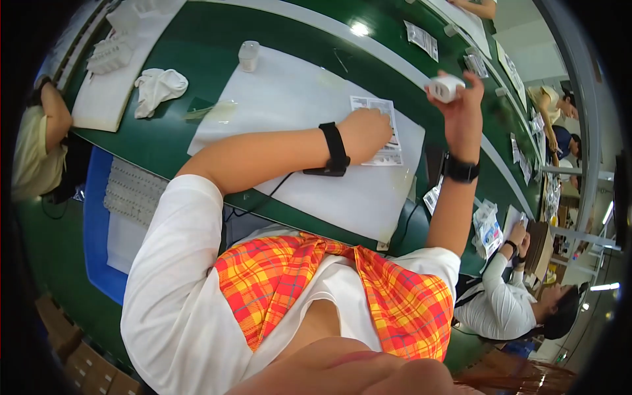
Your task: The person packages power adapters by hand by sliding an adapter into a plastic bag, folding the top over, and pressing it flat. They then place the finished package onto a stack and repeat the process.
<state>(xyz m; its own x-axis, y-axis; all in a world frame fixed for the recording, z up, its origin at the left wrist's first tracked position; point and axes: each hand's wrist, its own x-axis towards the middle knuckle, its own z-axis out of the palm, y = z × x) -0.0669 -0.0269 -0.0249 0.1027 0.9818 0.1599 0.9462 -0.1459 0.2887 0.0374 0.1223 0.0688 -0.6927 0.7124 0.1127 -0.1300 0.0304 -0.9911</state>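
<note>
Plainly, right hand (465, 105) held small white block (445, 89) in its fingers, raised above green bench (217, 26). Left hand (366, 135) lay over printed sheet (390, 155); could not tell whether it gripped anything. Sheet lay on white mat (283, 92), clear cup (248, 56) at far left corner.

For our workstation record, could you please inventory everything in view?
White block: one, white, raised at right
Printed sheet: one, white, at the mat's right
Mat: one, white, on the green bench
Container: one, translucent, mat's far-left corner
Cloth: one, white, left of the mat
White pieces: several, white, upper left
Crate: one, blue, lower left
Tray: one visible, grey, in the crate
Bag: one, white-blue, right
Packets: several, whitish, right side
Boxes: several, brown, lower left
Co-workers: several, mixed-coloured clothing, both sides
Left hand: one, black-banded, on the sheet
Right hand: one, black-banded, fingers around the block
</note>
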